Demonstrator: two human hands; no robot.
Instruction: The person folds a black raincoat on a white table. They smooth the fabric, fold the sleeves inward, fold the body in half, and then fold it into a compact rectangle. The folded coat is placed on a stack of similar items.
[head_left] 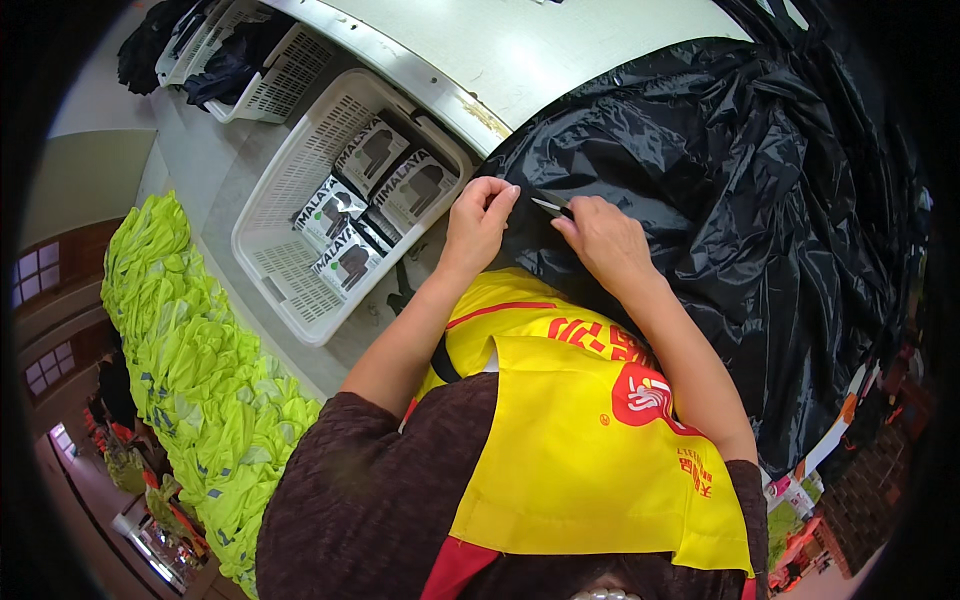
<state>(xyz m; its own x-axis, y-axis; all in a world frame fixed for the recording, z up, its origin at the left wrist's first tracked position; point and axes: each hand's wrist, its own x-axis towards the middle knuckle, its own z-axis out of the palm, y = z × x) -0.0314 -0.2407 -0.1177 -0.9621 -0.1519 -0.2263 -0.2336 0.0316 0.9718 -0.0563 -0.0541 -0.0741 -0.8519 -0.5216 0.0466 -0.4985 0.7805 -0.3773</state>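
Observation:
My right hand (608,240) is closed around a pair of small thread snips (548,206). The metal blades stick out toward my left hand, and the fingers cover the rest. Thumb and fingertips of my left hand (478,222) are pinched together, just left of the blade tips; anything between them is too small to see. Under and beyond both hands spreads a large heap of glossy black fabric (700,200), which also hangs down on the right.
Left of my hands stands a white plastic basket (262,245) with several black-and-white packages (372,150). Farther off are more white baskets (280,85) with dark fabric. A pile of bright yellow-green garments (205,400) lies at the left. The white table (570,50) has a worn metal edge.

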